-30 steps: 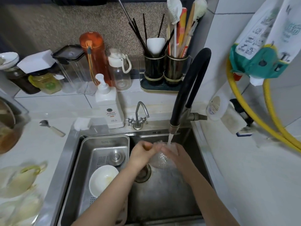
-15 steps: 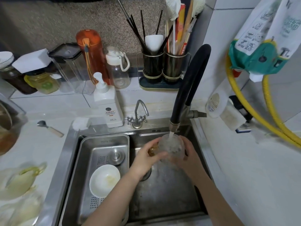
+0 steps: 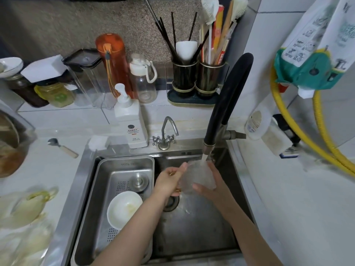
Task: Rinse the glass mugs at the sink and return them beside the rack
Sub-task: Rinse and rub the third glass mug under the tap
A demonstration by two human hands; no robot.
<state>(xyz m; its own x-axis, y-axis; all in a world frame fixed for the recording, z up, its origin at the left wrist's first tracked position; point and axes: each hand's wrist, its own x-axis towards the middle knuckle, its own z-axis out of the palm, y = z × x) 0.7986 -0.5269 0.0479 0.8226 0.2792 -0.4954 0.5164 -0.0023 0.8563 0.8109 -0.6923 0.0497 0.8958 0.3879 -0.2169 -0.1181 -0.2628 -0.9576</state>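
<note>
— What have you got hold of?

— A glass mug (image 3: 196,176), held over the sink (image 3: 192,227). My left hand (image 3: 169,182) curls round its gold handle side; my right hand (image 3: 211,186) wraps the far wall, thumb across the front.

— Where's the water?

— Just above my grip, the stream from the black faucet (image 3: 226,104) lands on the mug's upper edge.

— How do you rinse it well?

— I think: keep both hands firm, since wet glass slips, tilt the mouth under the stream, and turn it slowly.

— And beyond?

— To the left of my grip, a white bowl (image 3: 124,209) sits in the steel tray (image 3: 124,166); I can't see a rack.
</note>
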